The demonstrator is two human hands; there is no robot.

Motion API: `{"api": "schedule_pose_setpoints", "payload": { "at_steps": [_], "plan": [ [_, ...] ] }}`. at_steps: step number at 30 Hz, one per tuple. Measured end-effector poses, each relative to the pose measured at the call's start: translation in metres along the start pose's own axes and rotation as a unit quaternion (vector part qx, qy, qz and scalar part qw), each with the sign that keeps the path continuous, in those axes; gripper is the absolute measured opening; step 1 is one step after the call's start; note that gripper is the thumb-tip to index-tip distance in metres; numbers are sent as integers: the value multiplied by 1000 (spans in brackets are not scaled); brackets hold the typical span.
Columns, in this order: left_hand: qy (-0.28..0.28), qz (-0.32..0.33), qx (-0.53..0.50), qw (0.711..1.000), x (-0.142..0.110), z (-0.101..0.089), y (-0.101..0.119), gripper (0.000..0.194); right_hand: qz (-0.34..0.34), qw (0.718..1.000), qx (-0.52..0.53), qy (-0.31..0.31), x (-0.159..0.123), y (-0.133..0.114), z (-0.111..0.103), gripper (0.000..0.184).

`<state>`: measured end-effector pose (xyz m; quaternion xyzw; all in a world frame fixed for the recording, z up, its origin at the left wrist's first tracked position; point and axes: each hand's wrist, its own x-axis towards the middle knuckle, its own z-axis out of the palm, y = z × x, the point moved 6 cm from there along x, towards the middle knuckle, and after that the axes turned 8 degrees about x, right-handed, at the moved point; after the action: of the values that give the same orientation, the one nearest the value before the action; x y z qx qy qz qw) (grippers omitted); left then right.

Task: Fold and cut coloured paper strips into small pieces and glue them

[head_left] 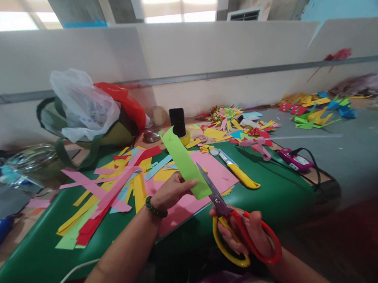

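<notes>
My left hand (176, 189), with a dark beaded bracelet at the wrist, pinches a light green paper strip (184, 161) near its lower end. The strip's top end has a curved, ragged edge. In my right hand (248, 232) is a pair of scissors (218, 200) with one red and one yellow handle loop. Its blades point up and left and lie at the strip's right edge, slightly apart. Whether they bite into the paper I cannot tell. Beneath both hands lie pink paper sheets (219, 167) on the green table cover (273, 209).
Coloured paper strips (104, 187) lie heaped on the left. A yellow-handled knife (240, 172), a pink glue gun (256, 147) and a purple powered box (295, 159) with a cable are on the right. Behind stand a phone (177, 121) and a bag (115, 125) with plastic bags.
</notes>
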<state>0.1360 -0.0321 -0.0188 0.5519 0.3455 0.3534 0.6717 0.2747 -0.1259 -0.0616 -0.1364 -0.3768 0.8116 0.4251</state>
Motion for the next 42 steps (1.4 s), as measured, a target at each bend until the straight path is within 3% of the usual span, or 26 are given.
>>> {"api": "schedule_pose_setpoints", "payload": {
  "at_steps": [6,19,25,33,42],
  "plan": [
    [31,-8,-10,999,2,-5,0,44,2,1000,-11,10,-1,3,-1,86],
    [-21,-3,75,997,3,-5,-4,44,1,999,37,18,-5,4,-2,83],
    [-60,-6,101,993,-2,6,0,43,5,999,40,-5,-1,3,0,85],
    [-80,-18,117,990,-4,7,1,41,14,999,28,30,-5,4,-3,85],
    [16,22,-18,999,1,-7,7,41,4,999,-17,35,-8,5,-6,88]
  ]
}}
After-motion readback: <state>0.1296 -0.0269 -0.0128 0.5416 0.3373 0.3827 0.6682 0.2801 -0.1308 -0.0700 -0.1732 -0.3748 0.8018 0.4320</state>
